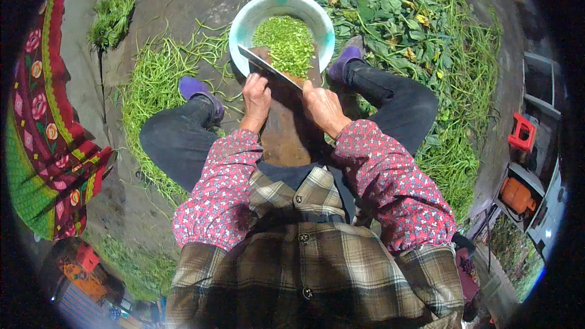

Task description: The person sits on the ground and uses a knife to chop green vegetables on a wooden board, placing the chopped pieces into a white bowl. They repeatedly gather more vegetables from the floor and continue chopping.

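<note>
My right hand (pixel 322 105) grips the handle end of a broad-bladed kitchen knife (pixel 269 66), its blade slanting up to the left. Beside the blade, my left hand (pixel 256 98) is curled with its knuckles up, above the left edge of a wooden board (pixel 283 135). Whether anything is inside its fingers is hidden. The board runs from my lap into a pale basin (pixel 237 32) with green stains. Finely chopped green vegetable pieces (pixel 285 41) fill much of the basin and lie against the board's far end, just beyond the knife.
Long thin green stalks or beans (pixel 153 68) lie loose on my left, near a bundle of greens (pixel 114 18). A leafy heap (pixel 388 9) spreads on the right. A floral cloth (pixel 39 100), red stool (pixel 522 132) and orange gas cylinder (pixel 516 195) stand farther out.
</note>
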A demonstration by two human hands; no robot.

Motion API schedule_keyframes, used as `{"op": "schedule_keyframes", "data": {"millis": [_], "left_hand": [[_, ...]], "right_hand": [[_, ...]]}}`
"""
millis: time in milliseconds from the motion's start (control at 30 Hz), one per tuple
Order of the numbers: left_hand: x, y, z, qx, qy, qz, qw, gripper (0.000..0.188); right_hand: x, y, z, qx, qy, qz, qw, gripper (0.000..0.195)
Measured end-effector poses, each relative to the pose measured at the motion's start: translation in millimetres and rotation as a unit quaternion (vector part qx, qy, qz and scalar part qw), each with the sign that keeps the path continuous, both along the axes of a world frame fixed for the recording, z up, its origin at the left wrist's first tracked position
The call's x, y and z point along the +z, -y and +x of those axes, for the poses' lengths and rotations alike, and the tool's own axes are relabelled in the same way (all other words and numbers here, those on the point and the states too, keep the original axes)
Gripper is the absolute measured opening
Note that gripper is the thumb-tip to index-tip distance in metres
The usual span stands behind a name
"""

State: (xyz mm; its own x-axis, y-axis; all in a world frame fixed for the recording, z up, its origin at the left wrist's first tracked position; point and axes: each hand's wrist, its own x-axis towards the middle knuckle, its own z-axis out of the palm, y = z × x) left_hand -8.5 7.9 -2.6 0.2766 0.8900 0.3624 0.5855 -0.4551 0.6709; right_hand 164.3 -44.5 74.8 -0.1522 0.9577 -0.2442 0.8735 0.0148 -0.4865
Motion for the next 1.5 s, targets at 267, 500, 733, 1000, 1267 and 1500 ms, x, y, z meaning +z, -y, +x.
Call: {"op": "schedule_keyframes", "data": {"millis": [267,500,733,1000,1267,1500], "left_hand": [[-19.8,5.0,-11.5,0.014,-0.054,-0.015,0.998,0.021],[3.0,-2.8,6.4,-0.002,0.050,0.019,0.999,0.018],[-20.2,0.8,4.3,0.029,0.040,0.031,0.998,0.015],[2.4,1.7,9.0,-0.028,0.041,0.043,0.998,0.015],[-17.3,3.9,1.8,0.041,0.008,0.012,0.999,0.012],[4.6,5.5,4.3,-0.016,0.020,0.033,0.999,0.014]], "right_hand": [[27.8,7.1,-2.2,0.027,0.064,-0.037,0.997,0.007],[-0.8,1.0,3.5,-0.027,-0.019,0.009,0.999,0.014],[23.5,11.4,-1.4,0.012,0.066,-0.019,0.998,0.007],[-5.3,-3.1,-0.3,-0.031,-0.003,0.027,0.999,0.017],[15.0,11.3,-4.0,0.014,0.060,-0.028,0.998,0.012],[4.9,-9.3,-5.0,-0.009,-0.005,0.041,0.999,0.013]]}}
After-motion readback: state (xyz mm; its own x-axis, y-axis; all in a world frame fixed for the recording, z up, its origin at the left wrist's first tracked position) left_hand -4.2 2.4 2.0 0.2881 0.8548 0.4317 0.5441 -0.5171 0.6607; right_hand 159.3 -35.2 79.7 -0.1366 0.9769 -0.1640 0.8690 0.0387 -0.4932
